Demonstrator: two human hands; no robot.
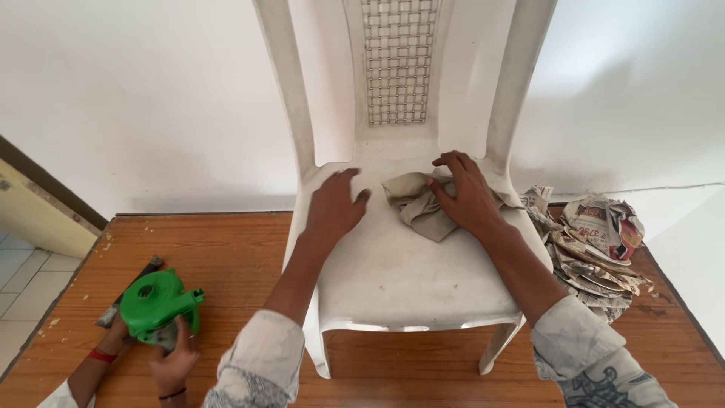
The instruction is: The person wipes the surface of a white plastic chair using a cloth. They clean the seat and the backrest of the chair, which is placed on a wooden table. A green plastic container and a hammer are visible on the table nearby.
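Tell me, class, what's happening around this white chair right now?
A person leans over a white plastic chair that stands on a wooden surface. Their right hand presses a crumpled grey cloth onto the seat, near the backrest. Their left hand rests flat on the seat beside it. At lower left, another person's hands hold a green plastic device. A heap of crumpled newspaper lies to the right of the chair.
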